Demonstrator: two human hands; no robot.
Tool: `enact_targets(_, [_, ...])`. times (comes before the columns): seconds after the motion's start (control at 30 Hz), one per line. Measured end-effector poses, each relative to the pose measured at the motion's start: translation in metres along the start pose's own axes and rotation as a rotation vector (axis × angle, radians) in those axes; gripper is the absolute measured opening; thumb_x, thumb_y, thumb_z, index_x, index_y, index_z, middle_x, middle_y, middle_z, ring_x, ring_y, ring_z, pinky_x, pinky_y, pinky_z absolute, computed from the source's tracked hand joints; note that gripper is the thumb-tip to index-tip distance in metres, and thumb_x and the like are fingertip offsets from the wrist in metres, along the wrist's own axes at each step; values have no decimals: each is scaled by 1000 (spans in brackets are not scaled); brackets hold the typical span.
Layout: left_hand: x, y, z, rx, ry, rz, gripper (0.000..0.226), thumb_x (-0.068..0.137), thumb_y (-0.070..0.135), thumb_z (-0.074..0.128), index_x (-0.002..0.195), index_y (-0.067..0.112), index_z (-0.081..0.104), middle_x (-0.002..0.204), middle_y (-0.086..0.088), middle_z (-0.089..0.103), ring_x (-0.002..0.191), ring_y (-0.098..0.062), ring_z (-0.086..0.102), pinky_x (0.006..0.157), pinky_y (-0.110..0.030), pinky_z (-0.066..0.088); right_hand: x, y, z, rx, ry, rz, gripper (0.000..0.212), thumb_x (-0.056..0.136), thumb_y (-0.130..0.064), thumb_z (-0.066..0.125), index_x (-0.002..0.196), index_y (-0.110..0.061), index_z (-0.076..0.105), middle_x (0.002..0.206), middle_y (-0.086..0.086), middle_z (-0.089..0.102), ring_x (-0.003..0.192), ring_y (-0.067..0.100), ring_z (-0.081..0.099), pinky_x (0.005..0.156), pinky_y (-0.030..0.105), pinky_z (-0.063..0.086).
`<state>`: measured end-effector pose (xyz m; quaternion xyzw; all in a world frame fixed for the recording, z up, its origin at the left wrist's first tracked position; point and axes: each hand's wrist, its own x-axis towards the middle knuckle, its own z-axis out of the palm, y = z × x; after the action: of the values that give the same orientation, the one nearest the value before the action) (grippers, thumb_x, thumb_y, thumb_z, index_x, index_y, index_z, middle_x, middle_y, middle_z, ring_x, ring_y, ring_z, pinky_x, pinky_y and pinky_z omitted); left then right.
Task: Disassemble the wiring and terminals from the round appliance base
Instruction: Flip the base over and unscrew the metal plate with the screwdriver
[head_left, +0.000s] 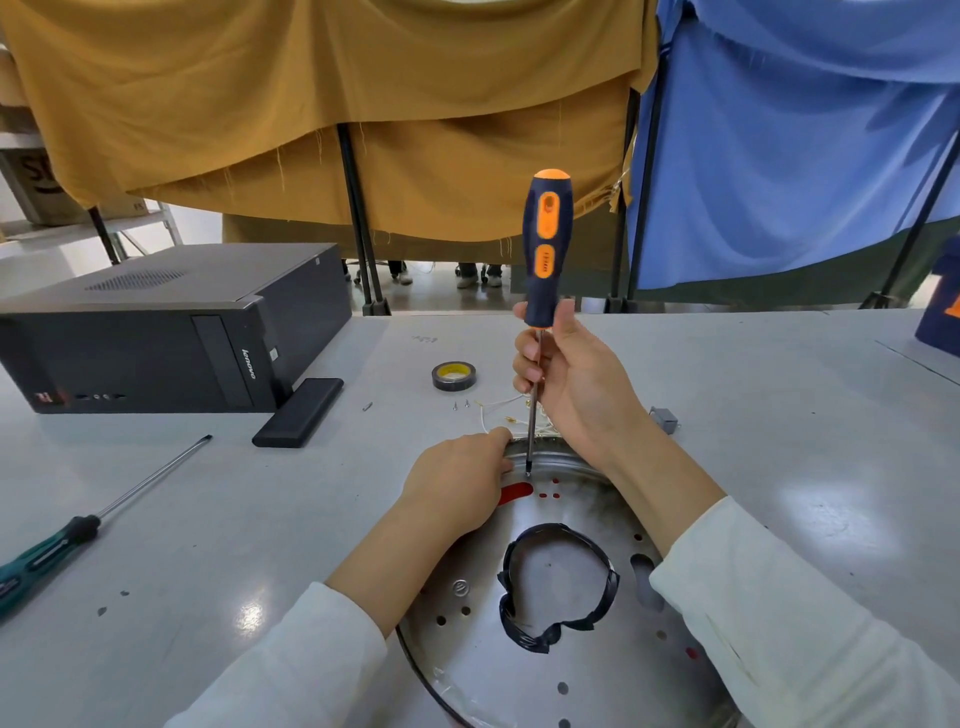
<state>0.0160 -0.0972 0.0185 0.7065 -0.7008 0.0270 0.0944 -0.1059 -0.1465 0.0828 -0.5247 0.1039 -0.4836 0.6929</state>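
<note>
Head view: the round appliance base (561, 670), a shallow metal disc with punched holes, lies flat on the grey worktop (779, 415) directly in front of the person. A ring of black tape (558, 587) lines its central opening.

Right hand (566, 379): fingers curled round the shaft of a blue-and-orange screwdriver (548, 244), just below the handle. The tool stands nearly upright, its tip set on the far inner rim of the base.

Left hand (460, 480): rests on the far left part of the base, fingers bent at the rim just beside the screwdriver tip. Whether it pinches anything cannot be told.

White wires (498, 408) with small terminals lie on the worktop just beyond the base rim, partly hidden behind the right hand.

Other items on the worktop:
- roll of black tape (453, 376), beyond the wires;
- two loose screws (461, 404), near the roll;
- green-handled screwdriver (78, 530), well to the left;
- black computer case (156, 332), far left, with a flat black device (298, 412) beside it;
- small grey part (665, 418), right of the right hand.
</note>
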Motion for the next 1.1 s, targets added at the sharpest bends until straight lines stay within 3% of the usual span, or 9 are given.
enact_targets(0.13, [0,0,0,-1,-8,2,12,99,32,37,94,21,37,100,-7,62,86,-29,56,63,-33,33,1,0,0,9,15,7,44,99,-45,25,118,-14,50,64,-3,34,55,9,25,57,25,27])
enact_targets(0.27, [1,0,1,-17,-3,-4,16,98,36,38,96,20,40,99,-8,62,88,-31,56,62,-33,32,0,-2,-5,-3,83,-32,30,87,-40,51,109,-23,40,63,-5,36,55,8,28,55,24,27])
enact_targets(0.37, [1,-1,1,-17,2,-3,14,99,35,38,92,23,35,101,-8,62,88,-31,56,62,-32,31,1,-3,-7,33,57,-28,18,99,-32,39,109,-18,45,64,-3,39,54,9,31,56,25,30])
enact_targets(0.5, [0,-1,1,-17,1,5,21,97,40,39,96,19,40,101,-8,62,89,-32,56,62,-33,30,1,-3,-6,44,21,-5,42,103,-37,24,117,-10,52,67,-1,39,55,9,29,54,24,30])
enact_targets(0.6, [1,-1,1,-12,0,4,20,97,40,39,92,20,36,100,-8,62,88,-31,56,61,-33,30,0,-3,-5,24,46,-26,30,94,-45,40,114,-24,45,65,-5,37,54,8,26,54,23,25])
enact_targets(0.7, [0,-1,1,-14,-1,-4,19,97,38,40,91,21,35,99,-8,62,79,-29,52,60,-33,29,0,-4,-6,-8,128,-51,25,89,-31,56,107,-26,40,63,-6,39,55,9,28,51,22,29])
enact_targets(0.8, [0,0,-1,-8,-7,-2,23,96,41,40,90,20,35,98,-8,62,79,-29,51,60,-33,29,1,-3,-6,14,92,-46,13,99,-28,42,108,-19,44,66,-3,40,55,10,32,54,24,31])
enact_targets(0.93, [0,0,-1,-19,-11,-3,21,97,41,39,91,21,35,99,-9,62,84,-31,54,60,-33,29,0,-3,-4,12,45,-8,39,102,-37,26,121,-13,51,68,-3,38,56,8,29,55,23,29])
enact_targets(1.1, [0,-2,0,-23,-9,0,25,95,43,40,90,19,37,94,-8,62,75,-28,49,60,-33,30,-1,-4,-5,-34,139,-36,28,90,-37,51,110,-23,39,64,-4,33,56,8,24,54,24,23])
